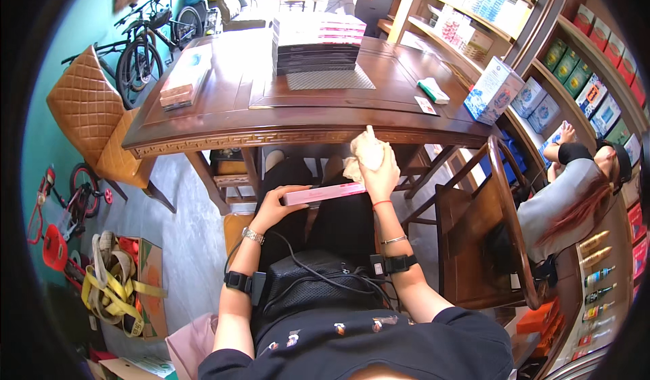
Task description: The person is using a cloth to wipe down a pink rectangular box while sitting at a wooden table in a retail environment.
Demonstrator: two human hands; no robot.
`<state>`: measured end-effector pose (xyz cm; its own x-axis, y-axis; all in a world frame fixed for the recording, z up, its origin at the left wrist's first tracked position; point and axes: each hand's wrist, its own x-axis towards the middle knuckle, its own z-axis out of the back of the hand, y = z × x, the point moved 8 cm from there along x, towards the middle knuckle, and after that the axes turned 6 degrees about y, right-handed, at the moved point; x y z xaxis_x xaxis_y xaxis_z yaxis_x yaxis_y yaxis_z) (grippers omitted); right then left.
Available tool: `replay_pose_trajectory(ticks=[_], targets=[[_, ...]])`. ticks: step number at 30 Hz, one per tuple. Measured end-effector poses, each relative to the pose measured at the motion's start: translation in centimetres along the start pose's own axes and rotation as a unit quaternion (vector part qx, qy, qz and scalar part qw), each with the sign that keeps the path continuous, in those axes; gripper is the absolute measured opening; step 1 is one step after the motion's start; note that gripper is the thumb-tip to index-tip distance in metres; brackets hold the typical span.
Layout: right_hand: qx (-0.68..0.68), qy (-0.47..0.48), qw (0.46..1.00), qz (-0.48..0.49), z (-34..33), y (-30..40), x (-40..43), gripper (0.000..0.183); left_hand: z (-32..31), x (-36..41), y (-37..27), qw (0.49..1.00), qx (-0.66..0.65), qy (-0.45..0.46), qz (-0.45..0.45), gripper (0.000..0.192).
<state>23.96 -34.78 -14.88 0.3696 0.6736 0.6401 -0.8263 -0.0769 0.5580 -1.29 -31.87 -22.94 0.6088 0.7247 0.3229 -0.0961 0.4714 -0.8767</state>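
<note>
A flat pink box (pixel 325 193) is held edge-up above my lap, below the table's front edge. My left hand (pixel 279 207) grips its left end, thumb and fingers on opposite sides. In my right hand (pixel 381 174) is a crumpled cream-coloured cloth (pixel 366 151), bunched above the box's right end. Whether the right hand also touches the box cannot be made out. On the dark wooden table (pixel 213 121) stands a tall stack of flat boxes (pixel 317 50), pink-edged at the top and dark below. A patterned mat (pixel 330 79) lies in front of the stack.
Smaller boxes (pixel 185 80) lie at the table's left. A green-and-white packet (pixel 433 91), a card (pixel 425 105) and a blue-and-white carton (pixel 493 91) sit at the right. A wooden armchair (pixel 472 238) and a person (pixel 569 197) by the shelves are to my right. Straps (pixel 114 283) fill a carton at left.
</note>
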Motion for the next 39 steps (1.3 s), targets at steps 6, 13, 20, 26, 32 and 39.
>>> replay_pose_trajectory(ticks=[6,13,20,26,32,39], targets=[[-0.080,0.021,0.989,0.125,-5.2,4.1,-1.1,0.041,0.9,-1.2,2.1,0.996,-0.070,-0.030,0.053,0.042],[0.140,0.147,0.949,0.243,-4.5,13.4,-4.5,0.058,0.2,-0.9,3.4,0.998,-0.003,-0.011,0.068,0.036],[0.137,0.141,0.959,0.206,-4.3,10.4,-3.6,0.054,-0.1,-1.1,3.7,0.992,0.040,0.010,0.119,0.040],[0.179,0.103,0.978,-0.012,-5.3,0.3,-1.9,0.056,-0.3,-0.7,1.9,0.997,-0.033,-0.006,0.063,0.044],[0.167,-0.019,0.986,-0.002,0.2,-3.1,-0.3,0.041,-0.4,-0.1,0.3,1.000,0.026,0.005,-0.002,0.044],[-0.006,0.047,0.998,0.042,-3.2,0.6,-1.4,0.040,0.7,-1.4,1.7,0.999,-0.007,-0.006,0.038,0.046]])
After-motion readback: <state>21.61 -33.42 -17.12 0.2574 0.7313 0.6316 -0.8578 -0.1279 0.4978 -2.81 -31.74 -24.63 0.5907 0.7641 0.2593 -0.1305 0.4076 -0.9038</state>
